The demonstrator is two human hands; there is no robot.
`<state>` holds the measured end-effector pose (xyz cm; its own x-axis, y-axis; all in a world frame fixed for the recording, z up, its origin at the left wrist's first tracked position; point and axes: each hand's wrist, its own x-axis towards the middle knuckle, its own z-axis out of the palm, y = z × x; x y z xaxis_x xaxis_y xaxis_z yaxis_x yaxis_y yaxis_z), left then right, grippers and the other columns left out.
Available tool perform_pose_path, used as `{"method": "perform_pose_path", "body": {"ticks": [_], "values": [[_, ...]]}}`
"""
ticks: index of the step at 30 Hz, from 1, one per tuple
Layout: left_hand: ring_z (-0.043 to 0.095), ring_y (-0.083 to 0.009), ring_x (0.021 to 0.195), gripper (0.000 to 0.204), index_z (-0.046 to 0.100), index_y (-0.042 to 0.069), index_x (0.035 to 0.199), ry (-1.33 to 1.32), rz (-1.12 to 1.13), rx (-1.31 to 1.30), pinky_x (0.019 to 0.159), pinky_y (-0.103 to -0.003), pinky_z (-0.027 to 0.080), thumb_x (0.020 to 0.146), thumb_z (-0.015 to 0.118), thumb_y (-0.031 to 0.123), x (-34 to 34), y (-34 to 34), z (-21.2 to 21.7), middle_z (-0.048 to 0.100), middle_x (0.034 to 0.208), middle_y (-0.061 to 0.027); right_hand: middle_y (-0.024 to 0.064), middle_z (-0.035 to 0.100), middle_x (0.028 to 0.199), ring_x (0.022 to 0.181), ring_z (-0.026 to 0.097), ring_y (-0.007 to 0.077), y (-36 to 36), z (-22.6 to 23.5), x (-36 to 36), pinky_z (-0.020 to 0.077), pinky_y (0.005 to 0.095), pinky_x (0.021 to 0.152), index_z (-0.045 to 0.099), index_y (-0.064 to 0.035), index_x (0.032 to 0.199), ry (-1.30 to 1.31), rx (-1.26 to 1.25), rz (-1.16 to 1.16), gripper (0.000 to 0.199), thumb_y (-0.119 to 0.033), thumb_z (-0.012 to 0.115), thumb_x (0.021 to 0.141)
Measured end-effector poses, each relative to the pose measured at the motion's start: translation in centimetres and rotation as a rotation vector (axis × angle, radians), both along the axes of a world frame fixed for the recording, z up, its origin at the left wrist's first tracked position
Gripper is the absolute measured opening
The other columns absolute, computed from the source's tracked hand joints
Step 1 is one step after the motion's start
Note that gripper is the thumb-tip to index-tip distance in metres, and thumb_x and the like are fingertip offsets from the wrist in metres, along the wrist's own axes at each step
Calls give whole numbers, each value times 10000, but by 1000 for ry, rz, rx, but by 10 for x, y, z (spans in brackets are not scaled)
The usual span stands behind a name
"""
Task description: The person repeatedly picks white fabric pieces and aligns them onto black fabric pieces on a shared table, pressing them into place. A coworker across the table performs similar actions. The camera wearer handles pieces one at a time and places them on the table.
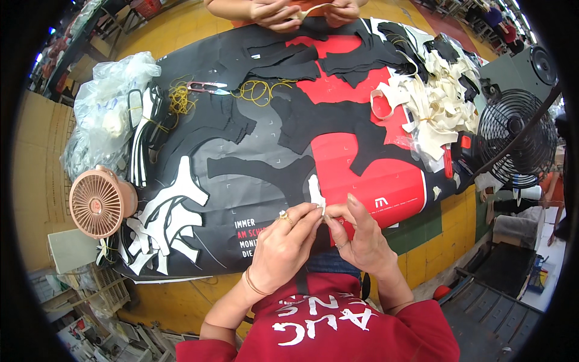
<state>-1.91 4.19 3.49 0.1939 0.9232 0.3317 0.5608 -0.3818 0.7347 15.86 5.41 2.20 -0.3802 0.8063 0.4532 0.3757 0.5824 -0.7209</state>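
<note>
My left hand (284,236) pinches a small white cut piece (315,190) between thumb and fingers, near the table's front edge. One end of the piece sticks up past my fingertips. My right hand (363,242) meets it from the right, thumb and a finger closed at the piece's lower end, another finger raised. Just beyond lies a curved black cut piece (259,169) on the mat. A pile of white cut pieces (163,223) with dark edges lies to the left.
A pink fan (101,203) stands left, below clear plastic bags (111,111). Thread snips (208,88) and yellow cord (256,92) lie toward the back. Cream scraps (440,105) and a black fan (517,133) are at right. Across the table, another person's hands (280,13) hold a cream strip.
</note>
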Motion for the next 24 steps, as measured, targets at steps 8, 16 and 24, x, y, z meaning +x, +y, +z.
{"method": "perform_pose_path", "body": {"ticks": [8, 16, 24], "values": [[713, -275, 846, 231, 699, -11, 1033, -95, -31, -8, 729, -333, 581, 805, 704, -49, -6, 4, -1, 694, 1034, -115, 150, 681, 962, 846, 694, 220, 1, 11, 2, 544, 321, 774, 213, -21, 1479, -111, -8, 36, 702, 75, 624, 919], [689, -155, 931, 104, 676, -96, 1002, -822, 79, -457, 835, -273, 569, 942, 598, -61, -8, -1, -10, 662, 1094, -134, 112, 648, 932, 850, 649, 170, 3, 4, 16, 498, 276, 772, 291, -15, 1357, 362, -393, 58, 544, -40, 655, 954], [644, -144, 981, 108, 639, -88, 1031, -887, 42, -429, 879, -272, 530, 953, 575, -50, -1, -11, -14, 612, 1143, -123, 14, 613, 770, 653, 546, 50, 5, 5, -9, 458, 232, 599, 602, -10, 962, 361, -710, -116, 318, -245, 803, 886]]}}
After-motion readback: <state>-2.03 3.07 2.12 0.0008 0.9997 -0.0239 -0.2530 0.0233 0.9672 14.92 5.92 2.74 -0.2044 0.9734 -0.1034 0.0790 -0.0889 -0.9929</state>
